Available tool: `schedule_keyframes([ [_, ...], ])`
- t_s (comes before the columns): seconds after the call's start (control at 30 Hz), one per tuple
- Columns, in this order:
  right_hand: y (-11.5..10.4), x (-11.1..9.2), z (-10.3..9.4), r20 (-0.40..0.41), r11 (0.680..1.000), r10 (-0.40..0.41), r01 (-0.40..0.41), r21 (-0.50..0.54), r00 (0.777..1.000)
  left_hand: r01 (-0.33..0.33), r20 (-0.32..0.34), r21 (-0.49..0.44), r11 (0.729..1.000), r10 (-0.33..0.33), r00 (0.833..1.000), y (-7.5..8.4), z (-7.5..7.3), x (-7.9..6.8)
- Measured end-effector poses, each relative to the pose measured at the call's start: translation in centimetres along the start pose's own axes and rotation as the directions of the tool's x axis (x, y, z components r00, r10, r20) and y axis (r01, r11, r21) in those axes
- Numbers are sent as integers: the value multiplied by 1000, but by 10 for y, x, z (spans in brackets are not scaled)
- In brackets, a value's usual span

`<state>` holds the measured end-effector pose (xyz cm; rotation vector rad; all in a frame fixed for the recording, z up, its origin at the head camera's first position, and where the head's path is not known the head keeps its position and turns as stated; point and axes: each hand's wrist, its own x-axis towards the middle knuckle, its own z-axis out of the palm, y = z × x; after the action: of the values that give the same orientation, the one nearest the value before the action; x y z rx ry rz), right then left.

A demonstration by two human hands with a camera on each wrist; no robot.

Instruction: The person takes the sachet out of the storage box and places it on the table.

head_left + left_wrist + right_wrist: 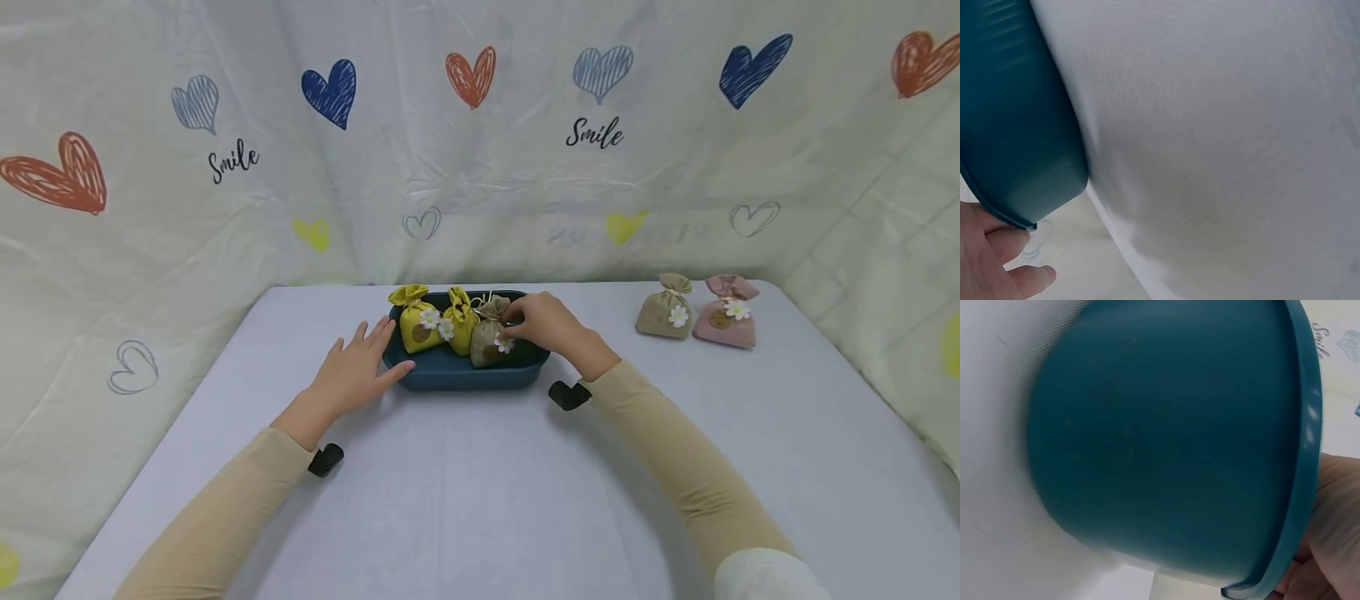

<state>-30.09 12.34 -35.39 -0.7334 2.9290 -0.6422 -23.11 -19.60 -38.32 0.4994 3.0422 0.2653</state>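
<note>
A dark teal plastic bin stands at the far middle of the table, and its outer wall fills much of both wrist views. Inside it are two yellow drawstring pouches with white flowers and one olive-brown drawstring pouch. My right hand reaches over the bin's right end and pinches the olive-brown pouch; in the right wrist view its fingers are partly hidden behind the rim. My left hand rests against the bin's left rim, its fingers spread and fairly straight.
A beige drawstring pouch and a pink drawstring pouch stand side by side at the back right of the white table. Behind the table hangs a pale curtain printed with hearts.
</note>
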Motion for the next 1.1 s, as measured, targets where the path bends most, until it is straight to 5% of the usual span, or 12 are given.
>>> schedule_keyframes([
  [0.23,-1,2,-1,86,995,-4,12,-94,996,5,3,1,1000,-5,1000,1,0,0],
  [0.53,8,9,1,215,998,6,-18,55,977,12,17,-5,1000,-12,1000,2,0,0],
  [1.1,5,11,5,166,994,-40,22,106,985,2,-3,3,1000,-2,1000,3,-2,-1],
])
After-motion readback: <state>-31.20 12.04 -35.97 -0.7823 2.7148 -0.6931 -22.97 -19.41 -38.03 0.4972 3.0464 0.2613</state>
